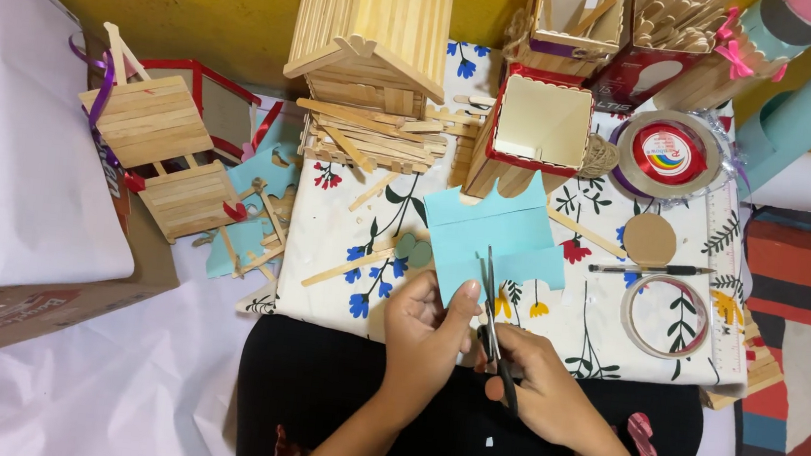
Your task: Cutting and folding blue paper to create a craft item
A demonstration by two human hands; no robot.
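We see our left hand (427,331) pinching the lower edge of a light blue paper sheet (492,236), thumb on top and fingers curled beneath, so the hand is closed on the paper. The sheet lies over the near edge of the worktop (345,242), which is covered by a white cloth with a blue and red flower print, and its far edge is cut into a wavy outline. Our right hand (539,385) is closed around the handles of a pair of black scissors (494,336), whose blades point away from us and bite into the paper's near edge, just beside our left thumb.

Behind the paper stands a small square box (534,131) with a red rim and walls of wooden sticks, touching the sheet's far edge. To its left we see a little house of craft sticks (370,26) sitting on a stack of loose sticks (374,141). To the right of the paper lie a brown cardboard disc (649,240), a black pen (649,269) and a clear roll of tape (665,315), well apart from our hands. A reel of red ribbon (668,152) sits beyond the disc. On the far left, a flat panel of wooden sticks (160,150) rests on a cardboard box (41,312).
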